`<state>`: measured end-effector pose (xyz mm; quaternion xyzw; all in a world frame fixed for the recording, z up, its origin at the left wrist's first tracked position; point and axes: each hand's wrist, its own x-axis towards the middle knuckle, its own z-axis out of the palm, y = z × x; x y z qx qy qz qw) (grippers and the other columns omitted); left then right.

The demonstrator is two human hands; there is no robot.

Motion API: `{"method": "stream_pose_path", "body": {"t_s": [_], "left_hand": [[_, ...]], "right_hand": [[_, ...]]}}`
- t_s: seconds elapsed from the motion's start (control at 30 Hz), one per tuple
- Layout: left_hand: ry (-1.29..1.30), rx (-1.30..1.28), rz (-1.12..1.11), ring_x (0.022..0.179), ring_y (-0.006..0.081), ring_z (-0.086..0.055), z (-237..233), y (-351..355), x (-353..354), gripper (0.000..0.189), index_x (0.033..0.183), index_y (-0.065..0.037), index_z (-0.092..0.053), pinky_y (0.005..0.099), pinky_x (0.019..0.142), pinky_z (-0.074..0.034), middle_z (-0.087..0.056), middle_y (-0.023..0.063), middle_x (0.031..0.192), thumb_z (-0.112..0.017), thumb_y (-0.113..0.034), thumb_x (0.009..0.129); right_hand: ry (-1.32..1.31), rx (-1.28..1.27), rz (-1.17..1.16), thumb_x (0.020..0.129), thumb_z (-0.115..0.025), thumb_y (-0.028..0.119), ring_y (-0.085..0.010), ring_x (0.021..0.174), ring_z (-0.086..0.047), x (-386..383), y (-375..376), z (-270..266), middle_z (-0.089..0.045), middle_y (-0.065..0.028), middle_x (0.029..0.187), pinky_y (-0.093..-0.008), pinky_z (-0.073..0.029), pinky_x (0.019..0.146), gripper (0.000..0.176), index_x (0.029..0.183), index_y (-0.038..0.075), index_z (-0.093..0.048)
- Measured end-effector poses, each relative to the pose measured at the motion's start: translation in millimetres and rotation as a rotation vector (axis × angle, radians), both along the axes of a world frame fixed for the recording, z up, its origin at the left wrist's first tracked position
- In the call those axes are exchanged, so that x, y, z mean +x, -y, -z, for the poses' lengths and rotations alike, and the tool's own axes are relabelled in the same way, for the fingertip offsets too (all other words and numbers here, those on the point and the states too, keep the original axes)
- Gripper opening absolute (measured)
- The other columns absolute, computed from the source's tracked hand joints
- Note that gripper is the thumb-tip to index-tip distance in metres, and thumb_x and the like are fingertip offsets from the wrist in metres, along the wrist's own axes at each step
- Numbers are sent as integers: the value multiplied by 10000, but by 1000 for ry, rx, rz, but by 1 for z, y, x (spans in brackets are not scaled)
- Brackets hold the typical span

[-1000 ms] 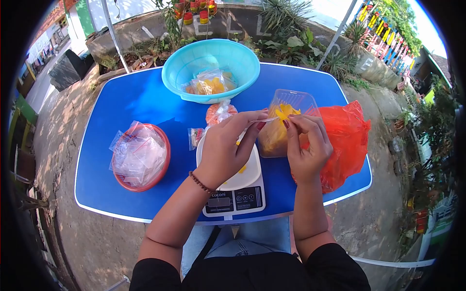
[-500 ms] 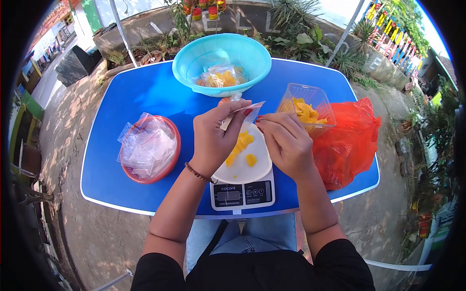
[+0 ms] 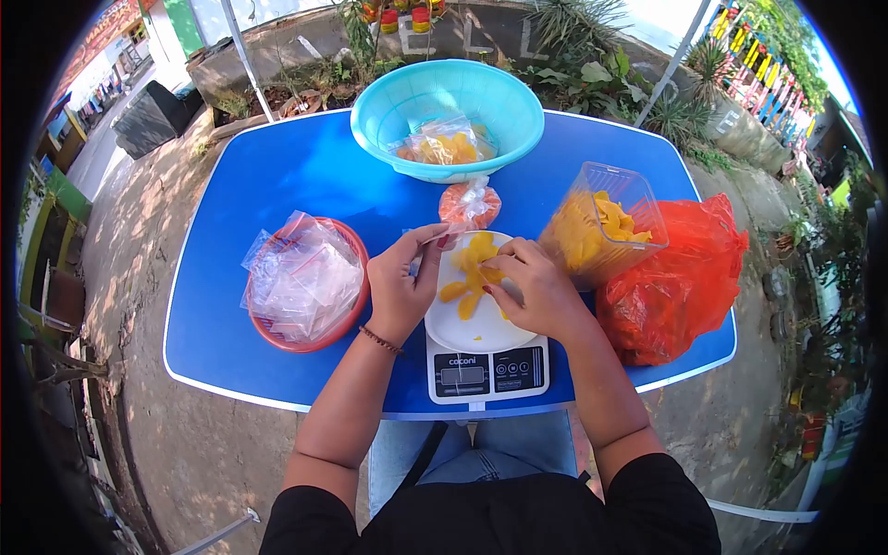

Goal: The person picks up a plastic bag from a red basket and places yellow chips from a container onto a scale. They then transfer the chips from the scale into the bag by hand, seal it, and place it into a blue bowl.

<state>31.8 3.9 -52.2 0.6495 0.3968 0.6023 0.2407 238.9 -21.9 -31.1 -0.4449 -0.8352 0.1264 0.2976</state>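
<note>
A white digital scale (image 3: 488, 368) stands at the near edge of the blue table (image 3: 287, 185), with several yellow-orange chips (image 3: 470, 274) lying on its white platform. My left hand (image 3: 400, 289) pinches a small clear plastic bag (image 3: 433, 239) at the platform's left edge. My right hand (image 3: 538, 294) rests over the platform, its fingertips on the chips. A clear tub of chips (image 3: 601, 228) leans to the right of the scale.
A turquoise bowl (image 3: 448, 113) with filled bags stands at the back. One tied orange bag (image 3: 470, 203) lies behind the scale. A red bowl of empty clear bags (image 3: 305, 287) sits left, a red plastic bag (image 3: 673, 287) right. Planters and a road lie beyond the table.
Both hands have come down from in front of the tub to the scale platform. The right hand let go of the bag and now touches the chips.
</note>
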Motion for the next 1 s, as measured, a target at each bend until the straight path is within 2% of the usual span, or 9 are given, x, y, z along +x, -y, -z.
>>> {"method": "stream_pose_path", "body": {"t_s": [0.1, 0.13, 0.23, 0.43, 0.63, 0.73, 0.83, 0.93, 1.0], "left_hand": [[-166, 117, -59, 860, 177, -742, 1, 2, -1, 138, 1035, 23, -693, 264, 773, -571, -752, 128, 949, -665, 34, 900], [-193, 111, -94, 848, 166, -742, -6, 7, 0, 131, 985, 1, -711, 263, 751, -574, -753, 126, 930, -704, 34, 858], [-175, 167, -118, 762, 224, -734, -1, 7, -2, 160, 1002, -69, -725, 292, 677, -569, -744, 110, 911, -730, -40, 845], [-223, 214, -49, 757, 226, -726, -3, 11, -2, 191, 1021, -64, -717, 293, 660, -563, -743, 105, 903, -738, -30, 835], [-214, 222, -64, 763, 235, -725, 2, 10, 6, 208, 1041, -53, -714, 298, 668, -564, -740, 110, 904, -722, -4, 840], [-214, 187, -48, 760, 232, -725, 5, 10, 3, 223, 1032, -56, -716, 298, 667, -564, -738, 108, 900, -726, 9, 819], [-268, 162, -45, 763, 223, -727, 1, 13, 0, 263, 1033, -66, -724, 294, 669, -565, -740, 105, 901, -746, 13, 783], [-254, 143, 24, 733, 143, -716, 1, 15, 0, 290, 996, -41, -742, 247, 675, -555, -752, 89, 882, -858, -73, 732], [-295, 171, 85, 744, 136, -718, -2, 17, -2, 324, 1011, -42, -743, 242, 681, -556, -753, 91, 888, -872, -89, 718]], "right_hand": [[-39, 48, -22, 825, -678, 33, -303, 938, -621, -1, -2, 6, -621, -119, 998, -403, -530, 808, 180, 1005, 23, -683], [-46, 81, -23, 821, -680, 28, -303, 915, -629, -2, -3, 7, -631, -121, 968, -399, -533, 797, 178, 999, 20, -681], [-71, 203, -42, 808, -685, 20, -303, 876, -636, -4, -1, 5, -654, -113, 912, -395, -536, 772, 164, 972, 21, -687], [-75, 248, -80, 775, -716, -21, -292, 836, -650, -1, 0, -1, -680, -116, 890, -379, -527, 751, 160, 931, 6, -697], [-84, 146, -67, 786, -670, -64, -295, 830, -664, 0, 4, -5, -676, -118, 892, -377, -536, 729, 180, 946, 14, -696], [-197, 266, -3, 814, -635, -100, -265, 816, -677, -4, 4, -9, -674, -128, 887, -339, -548, 735, 172, 949, -4, -684], [-496, 336, 118, 826, -637, -112, -254, 854, -687, -9, 9, -10, -673, -134, 915, -326, -559, 746, 172, 958, -10, -677], [-686, 237, 23, 839, -641, -116, -223, 872, -687, -11, 8, -7, -682, -125, 927, -297, -551, 748, 159, 955, -14, -679], [-704, 185, -44, 838, -646, -106, -220, 858, -682, -13, 9, -5, -682, -125, 932, -292, -543, 742, 154, 954, -11, -683]]}}
